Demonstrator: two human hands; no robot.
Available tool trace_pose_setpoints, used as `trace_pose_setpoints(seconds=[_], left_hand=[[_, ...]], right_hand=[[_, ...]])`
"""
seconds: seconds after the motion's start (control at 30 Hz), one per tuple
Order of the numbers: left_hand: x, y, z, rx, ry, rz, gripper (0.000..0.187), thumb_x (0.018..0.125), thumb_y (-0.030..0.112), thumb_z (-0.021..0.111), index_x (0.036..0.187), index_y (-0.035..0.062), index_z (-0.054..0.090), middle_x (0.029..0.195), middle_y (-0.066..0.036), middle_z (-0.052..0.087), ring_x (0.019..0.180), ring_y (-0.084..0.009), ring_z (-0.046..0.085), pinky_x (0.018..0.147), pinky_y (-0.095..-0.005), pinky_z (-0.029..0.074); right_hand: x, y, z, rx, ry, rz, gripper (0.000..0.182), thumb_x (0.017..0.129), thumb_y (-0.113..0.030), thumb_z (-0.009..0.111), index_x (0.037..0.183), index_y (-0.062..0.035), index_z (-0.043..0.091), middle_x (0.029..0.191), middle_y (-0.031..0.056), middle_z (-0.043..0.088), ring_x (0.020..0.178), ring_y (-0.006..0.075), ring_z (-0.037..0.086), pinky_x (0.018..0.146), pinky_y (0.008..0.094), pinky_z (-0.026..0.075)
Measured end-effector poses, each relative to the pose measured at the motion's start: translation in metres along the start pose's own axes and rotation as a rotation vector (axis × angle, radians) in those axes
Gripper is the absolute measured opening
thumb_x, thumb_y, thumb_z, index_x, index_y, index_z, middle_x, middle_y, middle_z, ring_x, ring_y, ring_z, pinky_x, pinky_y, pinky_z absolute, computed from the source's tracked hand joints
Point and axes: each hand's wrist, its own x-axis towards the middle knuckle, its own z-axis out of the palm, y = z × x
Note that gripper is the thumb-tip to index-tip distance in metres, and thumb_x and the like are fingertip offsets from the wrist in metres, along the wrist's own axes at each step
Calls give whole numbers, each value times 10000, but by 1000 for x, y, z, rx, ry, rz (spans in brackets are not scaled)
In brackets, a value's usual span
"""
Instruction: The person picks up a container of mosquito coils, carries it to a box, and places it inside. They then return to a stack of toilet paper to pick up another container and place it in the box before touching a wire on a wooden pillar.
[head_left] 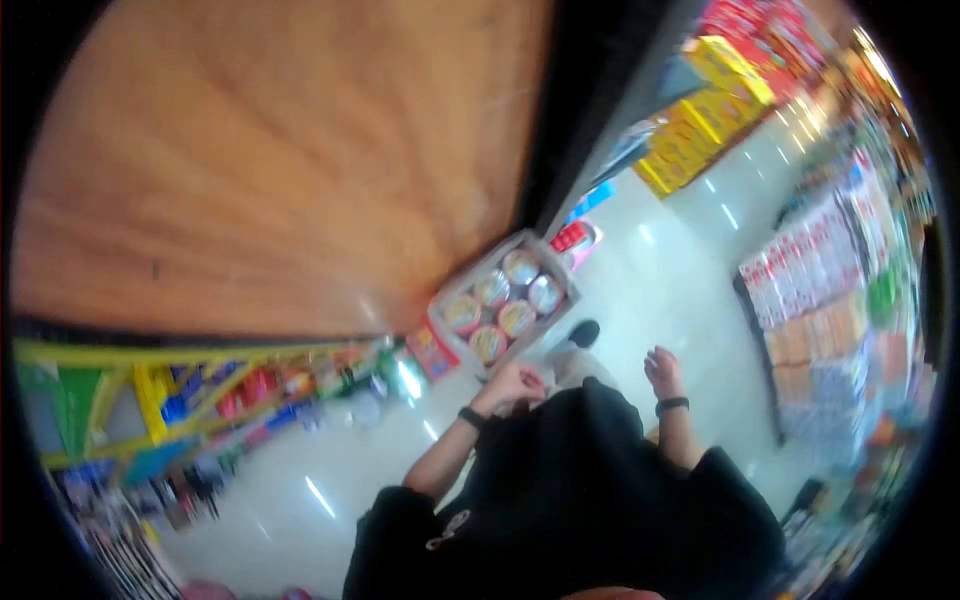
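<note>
My left hand, with a dark band at the wrist, is just below a grey-edged carton of round-lidded tubs. Its fingers are loosely bent and a little apart, and I make out nothing held in them. Blur hides whether the hand touches the carton's lower corner. Over the pale floor, to the right of my body, hangs my right hand, with a dark band on its wrist. Its fingers are slightly curled and apart, with nothing in them.
A large brown wooden-looking surface with a dark edge fills the upper left. Shelves of colourful goods run along the left. Yellow boxes stand at the upper right, and stacked packs stand on the right. The floor is glossy.
</note>
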Motion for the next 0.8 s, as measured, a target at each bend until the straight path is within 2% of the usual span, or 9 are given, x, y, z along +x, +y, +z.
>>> trace_pose_setpoints(seconds=[0.1,0.17,0.27,0.37,0.43,0.53,0.63,0.7,0.8], left_hand=[[10,12,0,161,-78,-165,272,777,16,812,1020,1,691,915,-98,746,845,-154,712,752,-298,581],[18,23,5,279,-117,-137,289,770,57,825,1016,6,681,859,-85,746,763,-137,702,657,-276,564],[28,53,22,440,-99,-178,319,793,70,835,1061,3,675,840,-50,728,767,-128,699,674,-276,566],[55,46,31,455,-19,-47,314,798,207,846,1031,41,718,783,9,685,671,-62,600,604,-238,486],[61,90,74,667,145,-167,275,878,257,791,1050,56,716,872,-3,713,695,-60,615,614,-226,488],[105,60,88,509,172,-41,255,959,283,696,1052,46,698,1056,-36,692,752,-65,611,640,-221,485],[144,54,113,654,92,-86,357,943,276,715,1205,41,656,1038,-53,688,845,-121,646,737,-274,538],[161,53,137,564,99,-11,325,912,296,717,1139,63,715,968,-64,746,793,-154,707,745,-321,563],[191,72,173,525,118,-135,375,929,253,713,1216,18,661,1045,-86,722,876,-156,689,781,-312,555]], right_hand=[[-29,14,-18,163,83,46,323,919,-126,603,1236,-68,573,1045,100,681,859,225,659,721,341,551],[-22,19,-27,166,68,57,319,925,-131,596,1236,-64,570,1052,111,682,860,222,662,725,343,553],[-9,7,-34,96,37,-1,315,922,-120,586,1229,-50,568,1053,126,683,846,225,669,716,340,555],[9,-18,-45,206,-65,-48,305,935,-123,588,1220,-15,559,1023,125,668,882,252,664,742,359,554],[-5,-58,-45,144,-79,-69,249,932,-83,582,1170,-12,576,976,115,675,852,231,669,738,355,558],[10,-74,-63,200,-98,-64,215,934,-78,579,1138,-10,584,961,113,681,830,221,672,732,345,562],[22,-83,-88,180,-118,-20,171,958,-89,566,1113,-24,599,974,119,690,826,210,675,722,329,567],[25,-93,-108,169,-145,-10,163,945,-88,608,1094,-23,611,974,119,693,845,208,681,733,321,566],[29,-116,-147,211,-132,13,163,932,-75,617,1086,-22,622,970,115,699,846,202,680,745,308,560]])
